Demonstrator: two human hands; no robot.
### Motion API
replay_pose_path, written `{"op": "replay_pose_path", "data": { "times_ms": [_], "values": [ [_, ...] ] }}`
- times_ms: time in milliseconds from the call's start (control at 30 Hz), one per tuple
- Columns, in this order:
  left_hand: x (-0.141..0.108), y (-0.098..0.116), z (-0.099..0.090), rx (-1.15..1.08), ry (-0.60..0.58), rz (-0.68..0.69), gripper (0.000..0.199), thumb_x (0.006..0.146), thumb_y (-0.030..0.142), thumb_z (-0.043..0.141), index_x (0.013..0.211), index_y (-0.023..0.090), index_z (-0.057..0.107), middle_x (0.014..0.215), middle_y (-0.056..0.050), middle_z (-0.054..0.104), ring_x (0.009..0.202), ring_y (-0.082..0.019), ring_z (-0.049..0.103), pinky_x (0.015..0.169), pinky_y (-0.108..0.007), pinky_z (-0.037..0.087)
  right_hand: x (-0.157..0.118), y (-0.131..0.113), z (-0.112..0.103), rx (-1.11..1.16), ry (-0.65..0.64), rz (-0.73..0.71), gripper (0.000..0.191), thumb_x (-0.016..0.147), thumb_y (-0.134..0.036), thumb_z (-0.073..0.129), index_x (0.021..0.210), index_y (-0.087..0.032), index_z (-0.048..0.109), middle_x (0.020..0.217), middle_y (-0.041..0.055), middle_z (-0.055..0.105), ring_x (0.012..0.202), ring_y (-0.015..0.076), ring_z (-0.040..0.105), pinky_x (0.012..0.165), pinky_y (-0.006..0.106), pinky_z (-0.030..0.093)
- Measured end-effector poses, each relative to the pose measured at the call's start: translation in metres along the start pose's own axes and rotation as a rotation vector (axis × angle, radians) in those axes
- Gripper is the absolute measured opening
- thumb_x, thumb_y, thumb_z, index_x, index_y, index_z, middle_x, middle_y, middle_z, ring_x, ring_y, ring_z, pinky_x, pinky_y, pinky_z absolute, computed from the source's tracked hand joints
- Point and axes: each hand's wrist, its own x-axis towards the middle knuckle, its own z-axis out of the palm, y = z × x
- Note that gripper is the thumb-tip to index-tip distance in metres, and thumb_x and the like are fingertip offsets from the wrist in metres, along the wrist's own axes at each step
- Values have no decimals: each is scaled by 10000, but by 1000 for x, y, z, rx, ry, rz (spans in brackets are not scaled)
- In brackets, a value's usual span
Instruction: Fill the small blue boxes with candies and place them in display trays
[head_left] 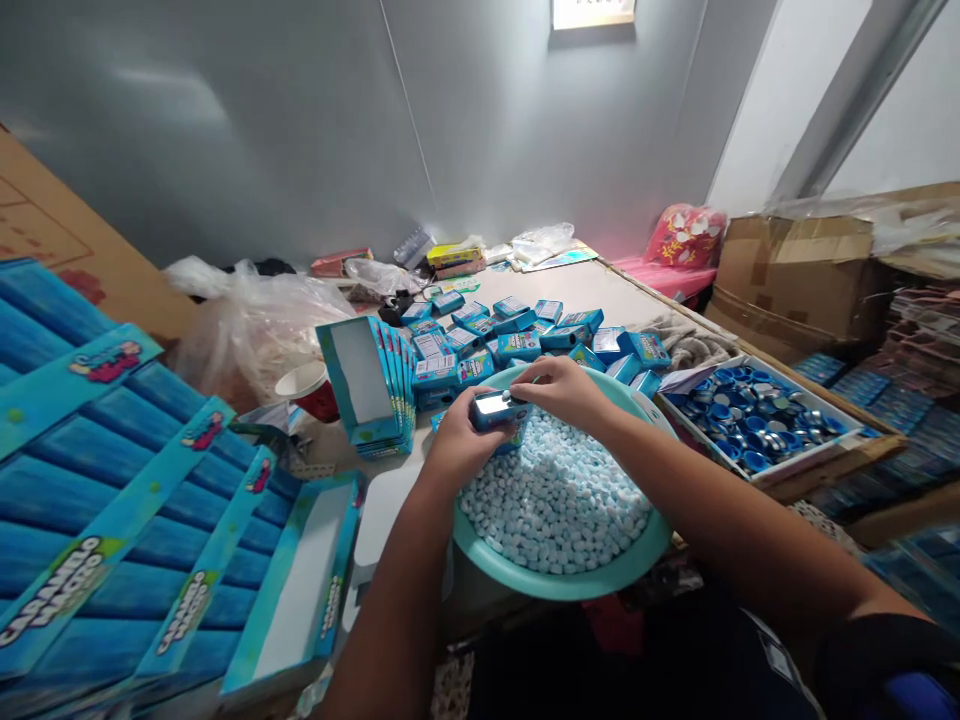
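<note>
Both my left hand (459, 447) and right hand (561, 390) grip narrowly on a small blue tin (496, 410), held over a teal basin (562, 585) of pale blue candies (555, 500). Loose blue boxes (517, 346) lie just beyond.

Left hand (465, 447) beside right hand (564, 392)

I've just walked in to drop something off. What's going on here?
A person holds a small blue box in their left hand and right hand, above a teal basin heaped with pale blue candies. More blue boxes lie scattered across the table. A tray of round blue-and-silver tins sits to the right, and an open display carton stands to the left.
</note>
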Motion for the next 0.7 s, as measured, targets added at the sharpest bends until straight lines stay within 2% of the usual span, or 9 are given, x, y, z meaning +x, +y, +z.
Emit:
{"op": "replay_pose_path", "data": {
  "times_ms": [133, 300, 367, 433, 533, 600, 700],
  "values": [
    [1, -2, 0, -11, -16, 10, 577, 645, 326, 824, 1168, 179, 629, 1070, -92, 719, 1019, -281, 684, 883, -390, 559, 1, 0, 0, 2, -4, 11, 233, 806, -315, 651, 671, -161, 763, 730, 45, 688, 710, 164, 586, 629, 281, 388],
    [-1, 2, 0, 32, -30, 12, 580, 660, 346, 822, 1183, 178, 638, 1097, -106, 730, 1043, -295, 692, 922, -414, 553, 1, 2, 3, 26, -43, 25, 400, 861, -499, 654, 706, -147, 763, 647, 22, 650, 633, 144, 537, 586, 278, 346],
    [0, 4, -1, 40, -33, 22, 581, 652, 360, 826, 1173, 172, 650, 1069, -105, 740, 1024, -299, 701, 917, -416, 554, 2, 3, 4, 17, -53, 36, 333, 840, -457, 708, 744, -146, 781, 689, 24, 689, 644, 139, 555, 597, 270, 361],
    [1, 7, -3, 31, -7, 30, 605, 614, 387, 836, 1151, 169, 662, 1049, -98, 747, 1007, -303, 709, 910, -417, 560, 3, 1, 4, 16, -43, 42, 195, 825, -329, 734, 787, -148, 796, 747, 25, 722, 667, 132, 574, 622, 258, 387],
    [4, 11, -8, 39, 108, 25, 681, 520, 439, 864, 1116, 167, 679, 1052, -94, 755, 1009, -316, 712, 928, -422, 563, 5, -4, 1, 37, -21, 61, 105, 818, -183, 726, 876, -155, 809, 823, 12, 735, 683, 117, 582, 655, 242, 421],
    [10, 10, -11, 70, 149, -19, 717, 481, 459, 872, 1114, 176, 689, 1009, -84, 763, 984, -318, 716, 895, -411, 570, 9, -7, -1, 42, -38, 70, 116, 831, -171, 734, 919, -175, 810, 834, -6, 724, 690, 113, 586, 666, 234, 438],
    [22, 10, -9, 41, 194, -113, 767, 437, 495, 863, 1136, 225, 698, 975, -40, 773, 930, -292, 723, 798, -358, 578, 20, -4, -6, 54, -60, 34, 82, 879, -185, 714, 882, -190, 797, 840, -19, 705, 781, 122, 622, 719, 215, 463]
  ]
}}
